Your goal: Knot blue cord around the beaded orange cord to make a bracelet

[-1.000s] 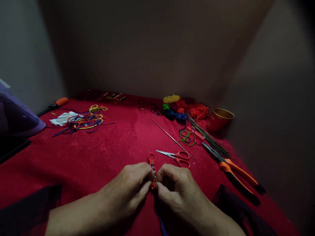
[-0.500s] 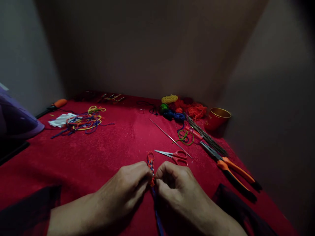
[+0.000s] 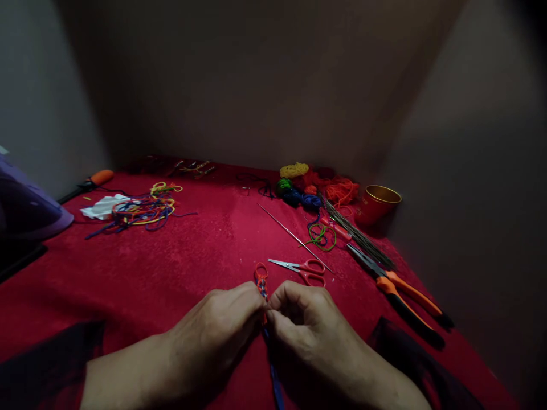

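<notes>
A knotted orange and blue cord bracelet with small shiny beads lies between my hands, its orange loop pointing away from me. My left hand is closed, pinching the bracelet from the left side. From the right, my right hand has thumb and forefinger pinched together at the same spot, against the cord. The fingertips hide the part being worked. Blue cord ends trail toward me below the hands. Just beyond my right hand are small red-handled scissors, slightly open, with a long thin metal needle behind them.
On the red cloth lie orange-handled pliers, dark thin sticks and yarn bundles at right, near a red cup. Tangled cord scraps and white tissue lie left, near a purple object.
My fingertips have drawn slightly closer together over the bracelet, covering more of its lower part. The view has shifted very slightly; the other things lie as before.
</notes>
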A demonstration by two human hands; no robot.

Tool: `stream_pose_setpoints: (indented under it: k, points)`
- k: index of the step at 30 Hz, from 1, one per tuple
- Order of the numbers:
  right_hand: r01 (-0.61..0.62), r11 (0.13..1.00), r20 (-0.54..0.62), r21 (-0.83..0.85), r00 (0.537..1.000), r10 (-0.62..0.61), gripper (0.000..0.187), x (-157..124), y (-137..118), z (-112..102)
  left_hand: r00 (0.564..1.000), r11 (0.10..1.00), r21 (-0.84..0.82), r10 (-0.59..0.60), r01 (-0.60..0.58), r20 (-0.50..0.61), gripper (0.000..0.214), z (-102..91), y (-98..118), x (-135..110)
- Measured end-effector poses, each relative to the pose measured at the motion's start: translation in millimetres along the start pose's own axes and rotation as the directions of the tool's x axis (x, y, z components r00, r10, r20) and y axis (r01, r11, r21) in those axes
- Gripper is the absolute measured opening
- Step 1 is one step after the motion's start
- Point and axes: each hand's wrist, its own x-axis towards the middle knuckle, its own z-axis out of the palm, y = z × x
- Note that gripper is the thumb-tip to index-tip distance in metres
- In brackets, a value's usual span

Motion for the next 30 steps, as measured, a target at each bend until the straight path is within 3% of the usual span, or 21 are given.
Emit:
stream_pose_setpoints:
  k: [7, 16, 27, 30]
  points:
    - [-0.007, 1.0, 0.056, 0.006, 0.998, 0.007, 0.01, -1, -2, -4, 0.994, 0.978, 0.178, 0.101, -0.105, 0.033, 0.026, -4.4, 7, 1]
    - [-0.078, 0.987, 0.043, 0.142, 0.996, 0.073, 0.007, 0, 1, -1, 0.997, 0.971, 0.235, 0.038, -0.052, 0.061, 0.02, -1.2, 0, -3]
    - [-0.03, 0.991, -0.026, 0.128, 0.999, 0.034, 0.01, 3, 9, 2, 0.995, 0.972, 0.215, 0.095, -0.093, 0.002, 0.02, -2.9, 0, 2]
    - [-0.04, 0.991, 0.022, 0.131, 0.999, 0.038, 0.011, 2, 11, 3, 0.994, 0.964, 0.242, 0.111, -0.107, -0.002, 0.02, -0.9, -2, 1]
